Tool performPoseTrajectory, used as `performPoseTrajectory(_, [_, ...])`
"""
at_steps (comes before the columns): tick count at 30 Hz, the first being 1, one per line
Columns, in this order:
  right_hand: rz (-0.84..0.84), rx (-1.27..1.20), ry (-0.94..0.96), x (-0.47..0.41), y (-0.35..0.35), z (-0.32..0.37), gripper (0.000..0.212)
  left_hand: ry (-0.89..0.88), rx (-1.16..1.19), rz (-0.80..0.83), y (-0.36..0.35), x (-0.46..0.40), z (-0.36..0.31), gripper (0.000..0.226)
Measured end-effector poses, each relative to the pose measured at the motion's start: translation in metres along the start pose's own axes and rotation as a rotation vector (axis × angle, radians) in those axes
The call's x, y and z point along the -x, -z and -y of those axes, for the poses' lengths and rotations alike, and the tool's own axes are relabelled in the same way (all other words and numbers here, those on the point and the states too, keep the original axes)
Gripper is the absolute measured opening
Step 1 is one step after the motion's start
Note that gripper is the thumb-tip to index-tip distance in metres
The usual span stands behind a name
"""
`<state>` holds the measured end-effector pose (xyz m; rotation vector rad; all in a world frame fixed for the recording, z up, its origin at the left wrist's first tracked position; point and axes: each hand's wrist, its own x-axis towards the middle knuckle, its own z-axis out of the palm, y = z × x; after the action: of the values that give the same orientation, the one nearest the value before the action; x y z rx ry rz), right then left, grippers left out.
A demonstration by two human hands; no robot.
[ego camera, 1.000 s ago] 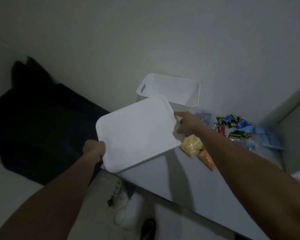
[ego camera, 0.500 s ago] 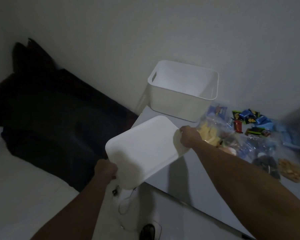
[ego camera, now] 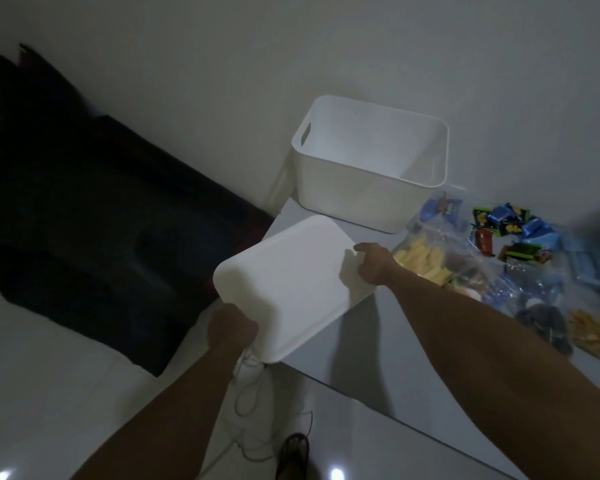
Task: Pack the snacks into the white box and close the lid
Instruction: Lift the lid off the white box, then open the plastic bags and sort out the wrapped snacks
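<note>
**Lid off and in both hands, box waiting to be filled**

At the far left a dark heap of cloth (ego camera: 94,216) lies on the floor against the wall. Next to it the left hand (ego camera: 231,327) is curled round the near corner of the white lid (ego camera: 291,285), which hangs over the near left corner of the surface (ego camera: 378,341). The right hand (ego camera: 373,263) pinches the lid's opposite edge, so the lid is carried level between the two.

Behind it the white box (ego camera: 368,178) stands open at the far left corner of the surface, against the wall, with nothing visible inside. To its right the snacks (ego camera: 499,244) lie spread toward the right edge: small bright wrappers and clear bags of yellow sticks.

I'd say packing has not begun; the lid is only being moved out of the way. The next move calls for setting it down somewhere clear of the box, then freeing a hand to lift the nearest bag in.
</note>
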<state>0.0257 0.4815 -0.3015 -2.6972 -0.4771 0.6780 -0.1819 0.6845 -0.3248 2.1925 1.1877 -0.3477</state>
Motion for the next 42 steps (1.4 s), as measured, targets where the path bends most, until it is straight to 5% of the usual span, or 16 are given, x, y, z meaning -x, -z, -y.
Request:
performPoseTrajectory(5, [-0.017, -0.02, -0.003, 0.004, 0.024, -0.002, 0.052, -0.025, -0.249, -0.09, 0.013, 0.006, -0.036, 0.054])
performPoseTrajectory(11, [-0.065, -0.079, -0.033, 0.027, 0.069, -0.03, 0.045, -0.251, -0.133, 0.014, 0.021, 0.012, -0.108, 0.035])
performPoseTrajectory(17, [-0.142, -0.074, -0.176, 0.067, 0.116, -0.072, 0.049, -0.465, -0.15, 0.175, 0.008, 0.034, -0.188, 0.055])
performPoseTrajectory(23, [-0.178, -0.112, -0.285, 0.093, 0.145, -0.115, 0.045, -0.635, -0.201, 0.266, -0.018, 0.059, -0.246, 0.046])
performPoseTrajectory(36, [-0.143, -0.171, -0.244, 0.037, 0.137, -0.186, 0.037, -0.683, -0.185, 0.336, -0.1, 0.059, -0.325, 0.05])
performPoseTrajectory(42, [-0.048, -0.294, -0.204, 0.007, 0.129, -0.205, 0.013, -0.643, -0.134, 0.352, -0.123, 0.05, -0.341, 0.039])
